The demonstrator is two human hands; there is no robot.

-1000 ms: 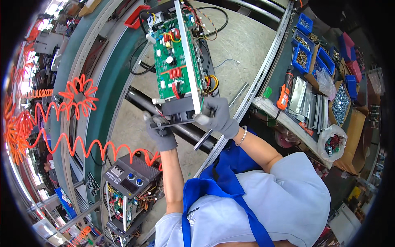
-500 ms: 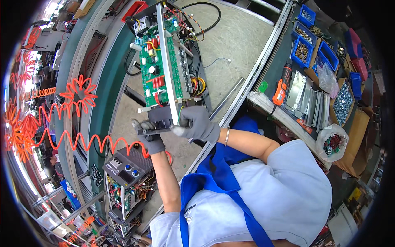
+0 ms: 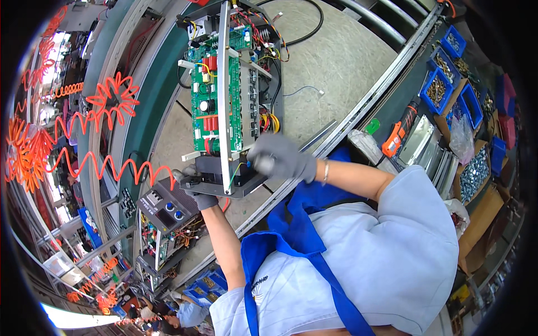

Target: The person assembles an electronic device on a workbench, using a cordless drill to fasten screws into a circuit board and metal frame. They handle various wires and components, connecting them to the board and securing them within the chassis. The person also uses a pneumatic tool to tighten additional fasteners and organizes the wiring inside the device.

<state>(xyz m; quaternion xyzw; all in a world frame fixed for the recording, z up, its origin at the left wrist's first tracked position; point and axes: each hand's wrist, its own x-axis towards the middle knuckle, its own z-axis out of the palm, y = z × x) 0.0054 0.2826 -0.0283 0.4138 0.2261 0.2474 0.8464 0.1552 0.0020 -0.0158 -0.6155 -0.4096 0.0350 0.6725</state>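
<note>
An uncased electrical unit stands before me, with a green circuit board (image 3: 231,112), wires and a black metal chassis (image 3: 241,189). A long silver bar (image 3: 224,84) runs lengthwise over the board, and its near end reaches the chassis's front panel. My left hand (image 3: 200,191), in a grey glove, is closed round the near left edge of the chassis. Just right of the bar's near end is my right hand (image 3: 283,158), also gloved and smeared by motion. Its fingers look curled, but whether they hold anything cannot be made out. A thin green-yellow wire lies beside that bar end.
A second unit with a dark panel and blue knobs (image 3: 168,213) stands at the lower left. Coiled orange hoses (image 3: 106,171) hang at the left. To the right, a bench holds an orange-black power screwdriver (image 3: 399,133), metal strips and blue bins of screws (image 3: 436,89).
My right hand has come off the bar's near end and moved right and up. My left hand stays on the chassis edge. The view has shifted, showing more of the lower left.
</note>
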